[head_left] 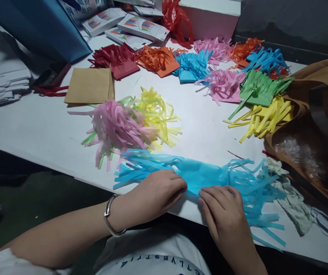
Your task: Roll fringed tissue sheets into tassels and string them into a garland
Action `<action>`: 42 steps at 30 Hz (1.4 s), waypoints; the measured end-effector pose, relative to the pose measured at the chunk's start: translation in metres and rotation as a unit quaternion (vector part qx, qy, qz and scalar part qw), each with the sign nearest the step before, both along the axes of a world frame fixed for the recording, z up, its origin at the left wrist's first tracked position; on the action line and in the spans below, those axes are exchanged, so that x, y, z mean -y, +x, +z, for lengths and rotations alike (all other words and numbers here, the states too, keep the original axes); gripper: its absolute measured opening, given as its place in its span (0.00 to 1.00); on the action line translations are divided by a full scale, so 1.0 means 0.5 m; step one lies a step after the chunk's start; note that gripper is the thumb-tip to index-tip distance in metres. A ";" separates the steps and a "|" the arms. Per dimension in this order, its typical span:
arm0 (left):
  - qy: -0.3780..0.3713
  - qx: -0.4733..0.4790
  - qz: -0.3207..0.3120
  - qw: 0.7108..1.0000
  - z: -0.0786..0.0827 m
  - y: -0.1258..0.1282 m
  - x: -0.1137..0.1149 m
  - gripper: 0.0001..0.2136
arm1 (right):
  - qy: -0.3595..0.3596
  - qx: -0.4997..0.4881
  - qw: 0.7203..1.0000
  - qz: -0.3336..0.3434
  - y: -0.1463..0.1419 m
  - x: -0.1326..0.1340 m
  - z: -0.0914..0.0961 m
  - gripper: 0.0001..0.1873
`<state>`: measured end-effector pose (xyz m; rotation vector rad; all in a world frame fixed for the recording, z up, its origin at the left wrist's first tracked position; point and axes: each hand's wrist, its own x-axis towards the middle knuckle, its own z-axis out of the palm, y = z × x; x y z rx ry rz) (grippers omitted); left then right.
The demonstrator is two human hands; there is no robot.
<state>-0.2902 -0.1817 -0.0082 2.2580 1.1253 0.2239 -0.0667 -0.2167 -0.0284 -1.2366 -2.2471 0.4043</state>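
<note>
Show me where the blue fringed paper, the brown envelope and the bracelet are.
blue fringed paper (198,175): head view, uncut middle band between the hands.
brown envelope (89,86): head view, centre of its flat face.
bracelet (108,217): head view, metal band on the left wrist.

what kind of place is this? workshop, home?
Likely a small craft or packing workbench, not a home table. Sorted piles of fringed tissue paper cover the white table, printed packets are stacked at the back, and both hands press on a blue fringed sheet.

Light-blue fringed tissue paper (201,173)
</note>
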 end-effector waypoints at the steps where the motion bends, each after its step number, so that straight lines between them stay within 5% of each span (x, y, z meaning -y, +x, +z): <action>1: -0.003 0.001 0.005 1.000 -0.001 -0.002 0.000 0.09 | -0.013 -0.008 1.000 0.001 0.002 0.000 0.000 0.09; 23: 0.043 0.012 -0.016 0.999 -0.006 -0.007 0.007 0.08 | -0.036 -0.007 0.999 -0.021 -0.005 0.002 0.006 0.07; 30: 0.101 0.044 -0.021 0.994 -0.018 -0.005 0.010 0.08 | 0.027 0.065 0.997 -0.022 -0.006 -0.005 0.000 0.10; 35: 0.141 -0.015 -0.062 0.988 -0.013 -0.008 -0.015 0.09 | 0.016 0.058 0.998 -0.003 0.022 -0.024 -0.013 0.13; 42: 0.093 -0.123 -0.012 0.988 -0.006 0.023 -0.082 0.06 | 0.041 0.210 0.969 -0.122 0.011 -0.065 -0.006 0.06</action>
